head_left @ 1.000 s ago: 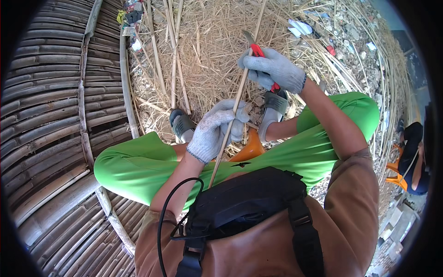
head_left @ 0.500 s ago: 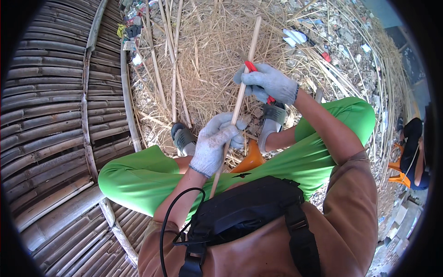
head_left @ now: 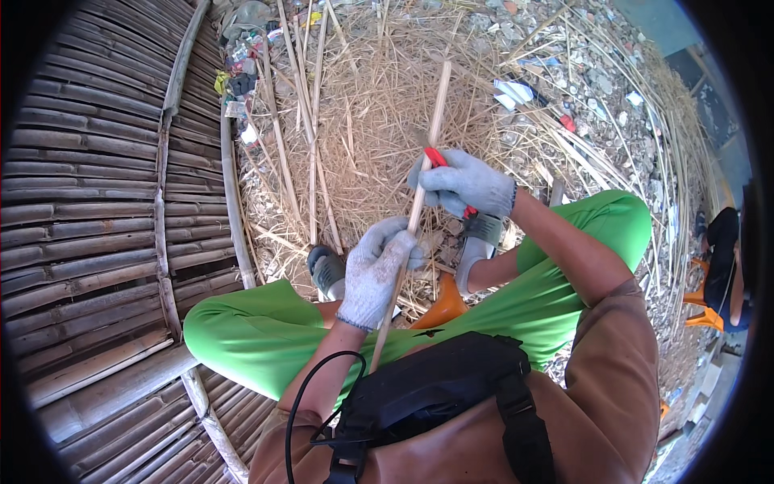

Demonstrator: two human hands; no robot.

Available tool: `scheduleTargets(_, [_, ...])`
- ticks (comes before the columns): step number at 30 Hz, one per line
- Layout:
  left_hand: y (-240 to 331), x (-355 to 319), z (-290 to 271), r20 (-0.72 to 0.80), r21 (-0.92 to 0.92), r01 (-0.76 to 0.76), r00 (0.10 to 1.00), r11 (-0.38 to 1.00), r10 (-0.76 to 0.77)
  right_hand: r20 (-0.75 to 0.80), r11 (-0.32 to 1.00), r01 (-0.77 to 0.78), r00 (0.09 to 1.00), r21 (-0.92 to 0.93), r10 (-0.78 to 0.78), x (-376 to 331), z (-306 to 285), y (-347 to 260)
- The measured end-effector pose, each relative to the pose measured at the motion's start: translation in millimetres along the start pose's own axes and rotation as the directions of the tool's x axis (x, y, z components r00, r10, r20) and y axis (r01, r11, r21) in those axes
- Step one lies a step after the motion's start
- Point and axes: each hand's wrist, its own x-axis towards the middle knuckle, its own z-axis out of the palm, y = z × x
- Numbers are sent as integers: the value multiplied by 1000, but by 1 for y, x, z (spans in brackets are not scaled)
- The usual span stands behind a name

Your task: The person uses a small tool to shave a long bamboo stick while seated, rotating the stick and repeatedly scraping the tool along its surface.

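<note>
A long, pale bamboo strip (head_left: 437, 109) runs slantwise from my lap up over the straw-covered ground. My left hand (head_left: 372, 270), in a whitish knitted glove, is closed around its lower part. Higher up, my gloved right hand (head_left: 468, 185) grips a red-handled knife (head_left: 435, 156) against the strip. Only a bit of the dark blade shows at the strip's left side; the fingers hide much of the handle. The strip's lower end passes beneath my left wrist toward the black chest pack (head_left: 435, 367).
A bamboo-slat wall (head_left: 81, 177) stands along the left. Several loose strips (head_left: 313, 161) lie on the straw. Part of an orange stool (head_left: 442, 303) shows between my legs. Stones and litter cover the right side, where another person (head_left: 721, 258) sits at the far edge.
The whole scene sits slightly lower in the picture. My right hand with the knife has come a little down along the strip toward my left hand. Both grips stay the same.
</note>
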Motion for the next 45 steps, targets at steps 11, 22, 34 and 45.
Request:
scheduleTargets(11, [-19,34,-26,-212,77,-59,975,995,74,-17,997,77,997,15,-77,-9,-13,-5])
scheduleTargets(22, [-12,-3,15,145,516,-159,985,841,98,-277,985,43,957,-166,-89,-2,-34,-4])
scheduleTargets(34, [-17,-4,1,216,91,46,974,995,-65,-244,998,62,968,-32,-68,1,-25,-5])
scheduleTargets(45, [-26,-6,11,138,647,-304,949,700,285,-258,992,71,961,-104,-96,-1,-23,0])
